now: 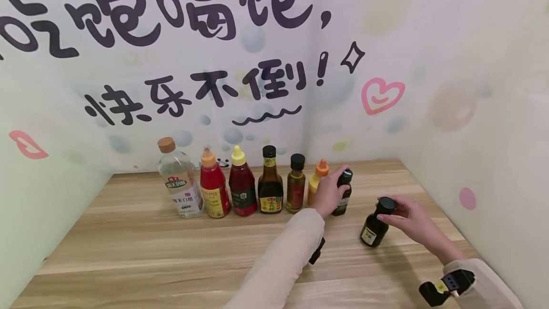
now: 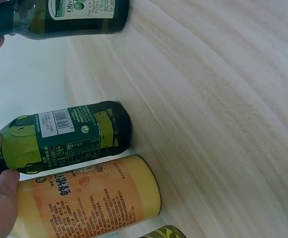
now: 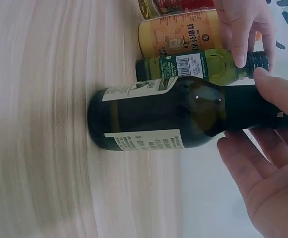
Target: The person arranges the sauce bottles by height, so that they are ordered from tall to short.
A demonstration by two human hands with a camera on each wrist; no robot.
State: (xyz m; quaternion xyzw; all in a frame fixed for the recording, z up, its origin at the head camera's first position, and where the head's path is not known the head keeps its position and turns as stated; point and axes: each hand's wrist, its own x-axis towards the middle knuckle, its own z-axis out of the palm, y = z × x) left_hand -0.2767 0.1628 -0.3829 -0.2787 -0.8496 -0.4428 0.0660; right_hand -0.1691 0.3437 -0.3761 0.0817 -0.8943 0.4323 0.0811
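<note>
Near the right end of a row of bottles, my left hand (image 1: 329, 193) pinches the neck of a green glass oil bottle (image 2: 69, 136), which stands upright beside a yellow squeeze bottle (image 2: 92, 198). Farther right and closer to me, the fingers and thumb of my right hand (image 3: 268, 183) hold the neck of a dark olive oil bottle (image 3: 149, 114) with cream labels. That bottle leans a little in the head view (image 1: 374, 228), its base close over the wooden table. The right wrist view has the green bottle behind the dark one.
Leftward along the row are a small oil bottle (image 1: 296, 185), a brown sauce bottle (image 1: 270, 182), two red squeeze bottles, one yellow-capped (image 1: 242, 185) and one orange-capped (image 1: 213, 187), and a clear vinegar bottle (image 1: 180, 180). Printed sheets (image 1: 484, 108) wall the table (image 1: 150, 256) at back and sides.
</note>
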